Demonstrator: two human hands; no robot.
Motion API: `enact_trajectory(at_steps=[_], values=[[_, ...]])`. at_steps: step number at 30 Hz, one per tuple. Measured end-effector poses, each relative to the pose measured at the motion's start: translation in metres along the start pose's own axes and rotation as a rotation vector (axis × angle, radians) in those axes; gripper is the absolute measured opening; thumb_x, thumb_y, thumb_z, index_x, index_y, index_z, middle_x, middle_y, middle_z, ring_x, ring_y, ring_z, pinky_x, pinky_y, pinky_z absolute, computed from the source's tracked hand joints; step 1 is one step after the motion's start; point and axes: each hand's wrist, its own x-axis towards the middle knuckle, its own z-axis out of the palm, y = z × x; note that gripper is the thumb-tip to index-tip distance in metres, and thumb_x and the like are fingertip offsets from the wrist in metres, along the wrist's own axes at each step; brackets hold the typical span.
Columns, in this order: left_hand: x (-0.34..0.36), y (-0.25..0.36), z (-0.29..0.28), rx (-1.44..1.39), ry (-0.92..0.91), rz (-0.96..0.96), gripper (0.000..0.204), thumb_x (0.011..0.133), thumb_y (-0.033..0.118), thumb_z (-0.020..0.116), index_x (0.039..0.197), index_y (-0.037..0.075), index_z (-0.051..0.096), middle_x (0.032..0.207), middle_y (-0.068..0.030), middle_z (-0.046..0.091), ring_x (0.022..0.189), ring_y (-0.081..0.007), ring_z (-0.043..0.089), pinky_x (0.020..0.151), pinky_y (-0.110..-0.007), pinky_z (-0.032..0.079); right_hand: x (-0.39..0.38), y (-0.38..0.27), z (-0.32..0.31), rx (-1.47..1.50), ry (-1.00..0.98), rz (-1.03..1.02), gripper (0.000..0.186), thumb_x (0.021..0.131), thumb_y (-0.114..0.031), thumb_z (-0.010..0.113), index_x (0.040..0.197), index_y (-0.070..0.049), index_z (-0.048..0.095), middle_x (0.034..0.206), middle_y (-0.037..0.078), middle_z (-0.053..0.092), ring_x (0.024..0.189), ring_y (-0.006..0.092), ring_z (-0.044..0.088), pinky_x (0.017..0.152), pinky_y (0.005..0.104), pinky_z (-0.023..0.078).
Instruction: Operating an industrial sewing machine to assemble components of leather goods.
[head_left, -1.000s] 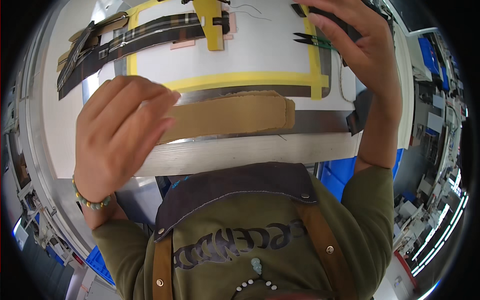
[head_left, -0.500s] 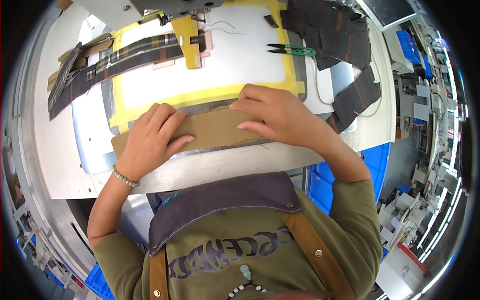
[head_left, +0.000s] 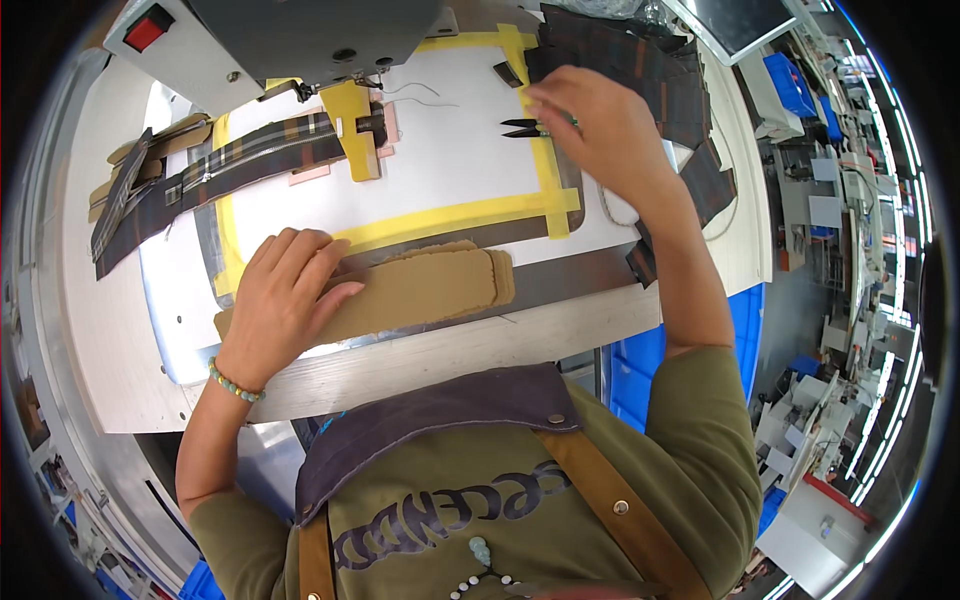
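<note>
My left hand grips the stack of brown strips along the near edge of the work surface, its thumb on top and fingers curled over the far side. My right hand is at the back right with bent fingers above the black-bladed, green-handled scissors; the handles are hidden under it and I cannot tell whether they are gripped. A white sheet edged in yellow tape lies beyond the strips, bearing a yellow jig and a dark plaid strip with a zipper.
A grey sewing machine head overhangs the back. Dark plaid fabric pieces are piled at the back right beside a loose cord. A screen stands behind. A blue bin is below the table's right front edge.
My right hand has lifted off the brown strips, where it was half a second ago, and moved back to the scissors. My left hand stays on the strips. The view has shifted slightly.
</note>
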Motion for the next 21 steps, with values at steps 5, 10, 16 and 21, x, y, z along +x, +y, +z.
enact_trajectory(at_steps=[5, 10, 16, 21], values=[[0.027, 0.01, -0.006, -0.088, 0.017, 0.074, 0.041, 0.082, 0.014, 0.086, 0.117, 0.001, 0.069, 0.109, -0.0133, 0.069, 0.092, -0.033, 0.067, 0.079, -0.043, 0.056, 0.023, 0.018, 0.031, -0.292, -0.085, 0.033, 0.019, 0.101, -0.017, 0.069, 0.114, -0.006, 0.077, 0.11, 0.01, 0.075, 0.105, 0.0309, 0.072, 0.086, 0.0415, 0.061], [0.034, 0.012, -0.003, -0.189, -0.014, 0.069, 0.038, 0.084, 0.012, 0.085, 0.117, 0.001, 0.07, 0.112, -0.0145, 0.07, 0.096, -0.0356, 0.068, 0.083, -0.043, 0.058, 0.024, 0.032, 0.059, -0.421, -0.084, -0.082, 0.02, 0.088, -0.006, 0.065, 0.105, -0.004, 0.076, 0.096, 0.008, 0.071, 0.099, 0.027, 0.073, 0.081, 0.0393, 0.062], [0.048, 0.024, -0.006, -0.352, 0.121, -0.127, 0.04, 0.089, 0.001, 0.08, 0.127, 0.001, 0.069, 0.123, -0.0145, 0.071, 0.101, -0.028, 0.073, 0.081, -0.036, 0.061, 0.024, -0.027, 0.023, 0.442, -0.143, 0.028, 0.019, 0.088, -0.01, 0.07, 0.102, -0.006, 0.083, 0.092, 0.013, 0.079, 0.079, 0.0292, 0.075, 0.074, 0.039, 0.06], [0.056, 0.02, 0.01, -0.582, 0.132, -0.215, 0.025, 0.089, 0.0, 0.078, 0.113, 0.0, 0.072, 0.108, -0.0131, 0.074, 0.093, -0.0312, 0.074, 0.077, -0.037, 0.06, 0.02, -0.073, 0.004, 0.779, -0.295, 0.023, 0.018, 0.091, -0.012, 0.073, 0.103, -0.006, 0.084, 0.093, 0.014, 0.08, 0.075, 0.028, 0.074, 0.072, 0.0368, 0.059]])
